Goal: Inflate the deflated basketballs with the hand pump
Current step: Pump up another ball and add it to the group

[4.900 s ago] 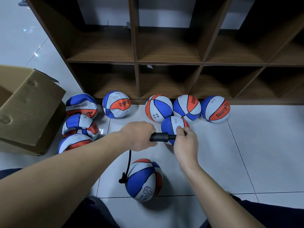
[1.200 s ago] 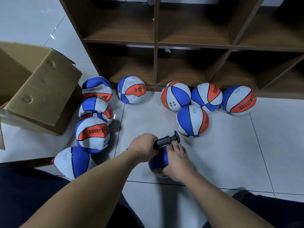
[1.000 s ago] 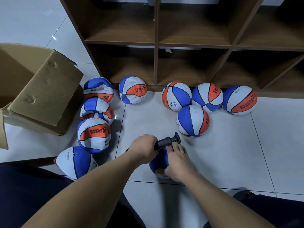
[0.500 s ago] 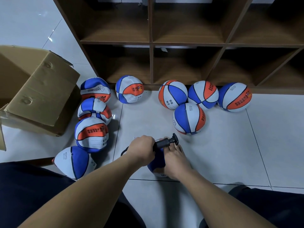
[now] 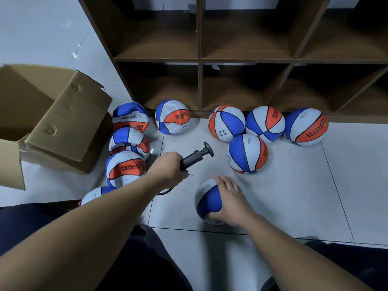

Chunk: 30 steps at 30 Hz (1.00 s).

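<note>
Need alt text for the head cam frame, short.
Seen from above, the left hand grips a black hand pump while the right hand holds a blue and white basketball on the tiled floor. More basketballs lie along an empty wooden shelf unit, beside an open cardboard box.

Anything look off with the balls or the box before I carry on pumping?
Yes: the ball nearest the shelf's left post is caved in and creased, and the one beside it is dented, both plainly short of air. The cardboard box is dented, flaps open.
</note>
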{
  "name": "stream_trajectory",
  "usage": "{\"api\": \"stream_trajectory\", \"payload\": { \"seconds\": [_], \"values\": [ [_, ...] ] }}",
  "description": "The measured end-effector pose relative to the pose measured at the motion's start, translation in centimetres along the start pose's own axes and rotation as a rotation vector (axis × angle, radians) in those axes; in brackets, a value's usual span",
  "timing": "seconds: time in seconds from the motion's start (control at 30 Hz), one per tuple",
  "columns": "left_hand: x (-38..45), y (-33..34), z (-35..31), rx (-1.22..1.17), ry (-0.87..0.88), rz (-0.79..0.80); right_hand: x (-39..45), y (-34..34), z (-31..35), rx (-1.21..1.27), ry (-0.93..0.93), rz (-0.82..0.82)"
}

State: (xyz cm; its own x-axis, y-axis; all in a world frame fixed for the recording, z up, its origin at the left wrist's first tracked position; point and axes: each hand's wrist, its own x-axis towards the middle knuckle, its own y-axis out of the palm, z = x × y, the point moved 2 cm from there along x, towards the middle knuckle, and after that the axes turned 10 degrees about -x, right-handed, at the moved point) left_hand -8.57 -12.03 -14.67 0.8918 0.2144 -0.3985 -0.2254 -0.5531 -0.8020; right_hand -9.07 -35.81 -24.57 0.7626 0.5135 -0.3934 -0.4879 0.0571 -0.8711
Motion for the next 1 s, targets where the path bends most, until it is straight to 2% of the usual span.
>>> {"api": "stream_trajectory", "payload": {
  "seconds": [0.1, 0.23, 0.4, 0.5, 0.7, 1.0],
  "values": [
    [-0.2, -1.3, -0.2, -0.200, -0.010, 0.082, -0.6, -0.4, -0.1, 0.023, 0.009, 0.010],
    [-0.4, -3.2, -3.2, -0.503, 0.036, 0.103, -2.3, -1.0, -1.4, 0.118, 0.088, -0.029],
    [-1.0, -5.6, -9.0, -0.677, 0.167, 0.237, -4.4, -3.3, -5.8, 0.079, 0.182, -0.010],
    [-0.6, -6.0, -11.5, -0.719, 0.222, 0.282, -5.2, -5.4, -10.0, 0.033, 0.270, -0.031],
    [0.8, -4.2, -12.7, -0.799, 0.178, 0.277, -3.7, -9.9, -17.4, -0.127, 0.415, -0.139],
    [2.3, -3.1, -12.5, -0.745, 0.132, 0.261, 3.3, -13.3, -23.8, -0.244, 0.461, -0.308]
  ]
}}
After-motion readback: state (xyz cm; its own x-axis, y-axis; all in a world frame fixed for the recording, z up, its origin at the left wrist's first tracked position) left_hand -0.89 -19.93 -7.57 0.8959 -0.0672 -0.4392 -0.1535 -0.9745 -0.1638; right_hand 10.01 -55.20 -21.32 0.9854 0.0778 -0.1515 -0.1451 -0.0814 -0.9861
